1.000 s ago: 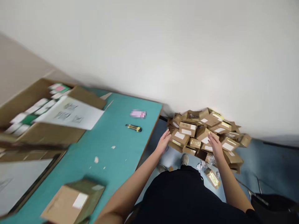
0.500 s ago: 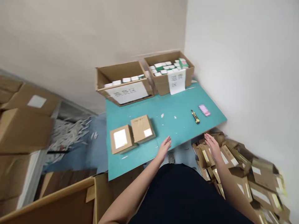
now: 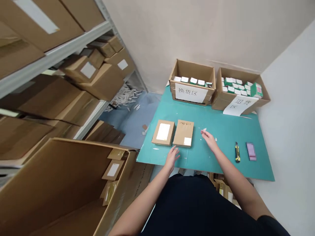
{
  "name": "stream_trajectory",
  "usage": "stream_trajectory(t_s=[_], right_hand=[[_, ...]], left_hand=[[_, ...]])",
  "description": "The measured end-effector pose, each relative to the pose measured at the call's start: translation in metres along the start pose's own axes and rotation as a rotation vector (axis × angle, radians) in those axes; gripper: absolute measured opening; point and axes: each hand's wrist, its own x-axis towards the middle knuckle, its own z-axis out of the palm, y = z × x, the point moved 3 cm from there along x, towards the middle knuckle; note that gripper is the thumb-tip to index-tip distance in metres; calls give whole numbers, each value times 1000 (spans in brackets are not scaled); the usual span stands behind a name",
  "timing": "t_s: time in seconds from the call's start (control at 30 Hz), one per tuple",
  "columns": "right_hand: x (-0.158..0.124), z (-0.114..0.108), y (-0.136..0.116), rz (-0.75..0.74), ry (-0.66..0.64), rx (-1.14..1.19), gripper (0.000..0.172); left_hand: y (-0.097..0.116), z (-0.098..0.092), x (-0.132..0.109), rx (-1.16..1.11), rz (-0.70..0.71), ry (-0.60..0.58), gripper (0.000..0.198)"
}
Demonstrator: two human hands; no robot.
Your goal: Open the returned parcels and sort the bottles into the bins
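Two small brown cardboard boxes lie side by side on the teal tabletop [image 3: 216, 121]. The left box [image 3: 159, 142] has a big white label; the right box [image 3: 182, 131] has handwriting and a small white label. Close to the front edge of the right box is my left hand [image 3: 171, 159], its fingers apart and holding nothing. My right hand [image 3: 209, 141] hovers over the tabletop to the right of that box, fingers stretched out, nothing in it. A yellow-and-black box cutter [image 3: 237, 152] lies further right, beside a blurred pinkish-purple item [image 3: 251, 151].
Against the wall stand two open cartons, a left carton [image 3: 211, 99] and a right carton [image 3: 219, 101], with white-and-green boxes inside. A large open carton [image 3: 61, 164] is at lower left, before a shelf [image 3: 93, 32] of cardboard boxes. Flattened cardboard [image 3: 222, 188] lies under the table.
The view has turned left, showing more of the shelf and large carton. My right hand has come from beyond the table's front edge to over the tabletop; my left hand is nearer the right box.
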Motion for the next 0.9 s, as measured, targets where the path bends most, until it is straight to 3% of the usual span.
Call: stream_trajectory(t_s=[0.2, 0.27, 0.37, 0.47, 0.57, 0.7, 0.9], right_hand=[[145, 48, -20, -30, -154, -263, 49], [172, 64, -14, -5, -208, -314, 48], [185, 79, 4, 43, -284, -394, 47], [173, 76, 24, 76, -308, -460, 45], [143, 54, 39, 84, -268, -502, 44], [78, 1, 66, 111, -182, -497, 44], [-40, -82, 123, 197, 140, -148, 55]], left_hand=[[-18, 17, 26, -199, -93, 200, 61], [-23, 27, 35, -245, -98, 247, 58], [-28, 39, 47, -276, -57, 282, 50], [-29, 47, 52, -314, 25, 247, 51], [-28, 49, 49, -327, 95, 229, 55], [-31, 52, 41, -230, 124, 171, 59], [-37, 80, 44, -51, 157, -48, 55]])
